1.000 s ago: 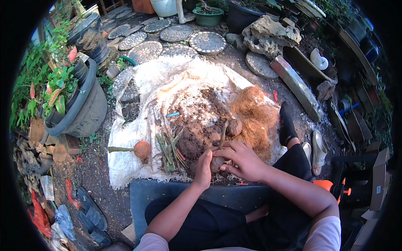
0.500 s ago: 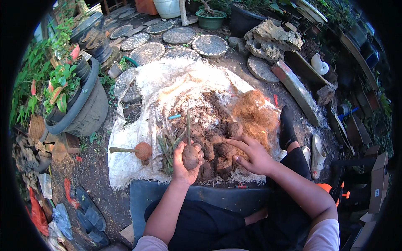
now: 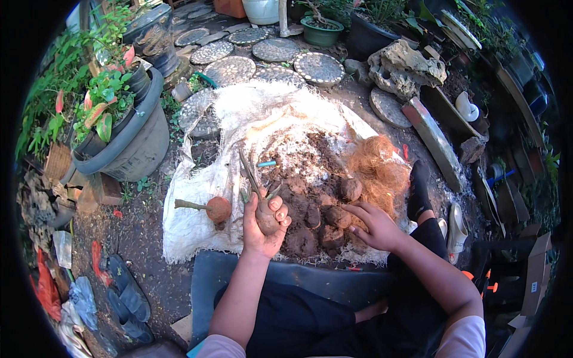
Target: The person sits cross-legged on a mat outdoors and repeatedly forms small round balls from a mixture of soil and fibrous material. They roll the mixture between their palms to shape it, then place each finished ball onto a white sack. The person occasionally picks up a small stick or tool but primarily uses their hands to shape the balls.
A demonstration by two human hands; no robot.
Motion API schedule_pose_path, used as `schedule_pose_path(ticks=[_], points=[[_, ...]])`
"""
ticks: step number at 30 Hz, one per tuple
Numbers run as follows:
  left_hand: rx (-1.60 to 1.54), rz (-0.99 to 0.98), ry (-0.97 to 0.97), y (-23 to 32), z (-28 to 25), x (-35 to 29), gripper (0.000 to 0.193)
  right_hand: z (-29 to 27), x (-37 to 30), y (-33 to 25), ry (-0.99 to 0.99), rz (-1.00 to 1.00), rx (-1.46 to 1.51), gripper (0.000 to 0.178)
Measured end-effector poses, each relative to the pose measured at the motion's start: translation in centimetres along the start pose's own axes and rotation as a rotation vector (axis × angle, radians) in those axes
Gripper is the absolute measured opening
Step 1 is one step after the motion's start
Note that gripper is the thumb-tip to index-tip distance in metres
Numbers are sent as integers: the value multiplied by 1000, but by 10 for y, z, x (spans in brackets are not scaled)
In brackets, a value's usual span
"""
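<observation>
My left hand (image 3: pixel 262 230) is wrapped round a brown soil ball (image 3: pixel 267 219) with a greenish stem (image 3: pixel 247 167) rising from it, leaning left. Its palm side faces up and the fingers curl over the ball. To the right, my right hand (image 3: pixel 377 227) has its fingers stretched out, their tips touching a dark clod of soil (image 3: pixel 338 217). A rounder brown ball (image 3: pixel 351 189) sits just beyond those fingers. On the left of the white sack sheet (image 3: pixel 194 238) lies another reddish-brown ball (image 3: pixel 219 209) with a stem. Green cuttings behind my left hand are mostly hidden.
Loose soil (image 3: pixel 298 186) and a heap of orange-brown fibre (image 3: pixel 376 164) cover the sheet's middle and right. A small teal tube (image 3: pixel 267 163) lies on the soil. A big grey pot (image 3: pixel 140 146) stands left; slippers (image 3: pixel 128 292) lie lower left, a concrete beam (image 3: pixel 433 143) at right.
The view has shifted, so the scene sits farther right. My left hand has moved left over the sheet and tipped the stem from upright to leaning left. My right hand stays at the clods.
</observation>
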State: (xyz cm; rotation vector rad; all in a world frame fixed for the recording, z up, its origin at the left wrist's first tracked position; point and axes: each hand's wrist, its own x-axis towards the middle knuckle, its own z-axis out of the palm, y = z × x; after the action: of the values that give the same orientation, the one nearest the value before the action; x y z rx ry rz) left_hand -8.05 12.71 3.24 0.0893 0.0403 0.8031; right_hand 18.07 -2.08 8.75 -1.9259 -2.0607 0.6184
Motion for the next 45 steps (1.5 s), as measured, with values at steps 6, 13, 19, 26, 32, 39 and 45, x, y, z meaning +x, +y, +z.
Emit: schedule_pose_path(ticks=[6,13,19,26,32,39,45], points=[[81,71,-73,7,4,2,18,0,0,-11,-60,14,-52,50],[142,157,293,7,25,5,37,-2,-8,-29,-106,-46,-154,50],[145,152,-40,16,11,3,43,-7,-20,-38,-154,-33,-175,49],[151,273,137,13,13,9,45,-9,-28,-43,-188,-27,-252,49],[287,377,236,11,17,12,60,-16,-25,-44,-228,-29,-313,48],[173,318,266,15,1,13,41,-9,22,-18,-272,-44,-410,42],[229,319,243,15,1,12,23,32,88,15,-117,106,-362,44]])
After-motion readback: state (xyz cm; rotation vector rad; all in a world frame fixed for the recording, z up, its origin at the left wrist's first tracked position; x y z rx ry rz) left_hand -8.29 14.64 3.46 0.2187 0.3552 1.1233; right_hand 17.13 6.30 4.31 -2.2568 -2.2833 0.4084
